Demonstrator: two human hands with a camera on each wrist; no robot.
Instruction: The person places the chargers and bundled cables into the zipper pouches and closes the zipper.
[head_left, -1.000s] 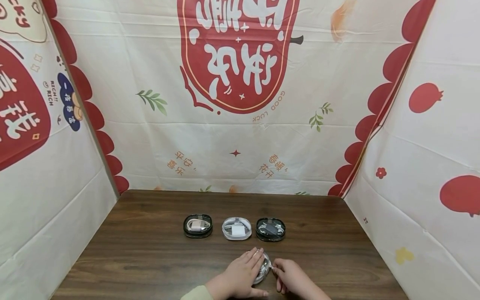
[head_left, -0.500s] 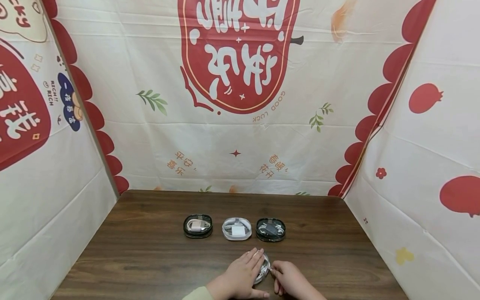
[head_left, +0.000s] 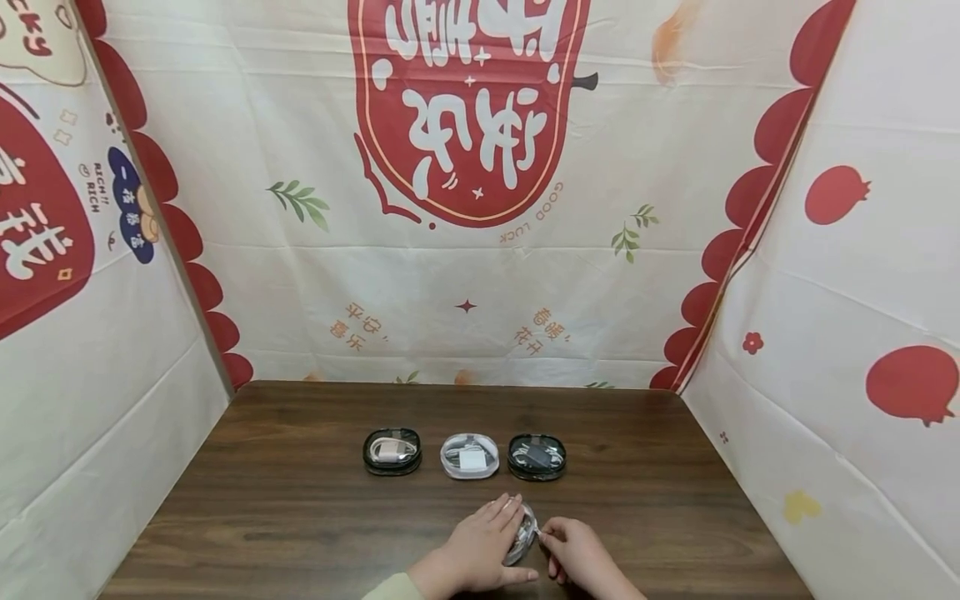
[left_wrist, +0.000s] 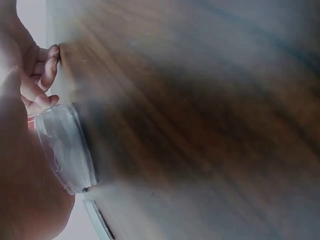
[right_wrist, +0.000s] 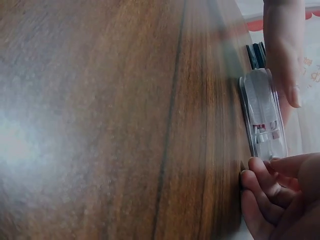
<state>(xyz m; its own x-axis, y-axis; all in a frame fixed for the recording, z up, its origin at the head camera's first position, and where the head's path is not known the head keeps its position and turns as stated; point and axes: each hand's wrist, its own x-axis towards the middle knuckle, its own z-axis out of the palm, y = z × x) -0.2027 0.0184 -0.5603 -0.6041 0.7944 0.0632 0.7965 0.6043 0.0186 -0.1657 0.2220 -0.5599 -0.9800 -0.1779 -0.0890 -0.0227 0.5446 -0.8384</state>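
Observation:
A clear oval case lies near the front of the table, partly covered by my left hand. That hand rests on top with its fingers extended and the thumb out to the side. At the case's right edge, my right hand pinches a small pale zipper pull between thumb and forefinger. In the right wrist view the see-through case shows small red and silvery pieces inside. Its side wall also appears in the left wrist view, where the picture is hazy.
Behind the hands stand three similar cases in a row: a black-rimmed one with a pale cable, a white one with a white plug, and another black-rimmed one. Printed cloth encloses the wooden table at back and sides.
The right hand has shifted slightly left with its pinch on the zipper pull. The left hand keeps its place on the case. The head view has turned slightly.

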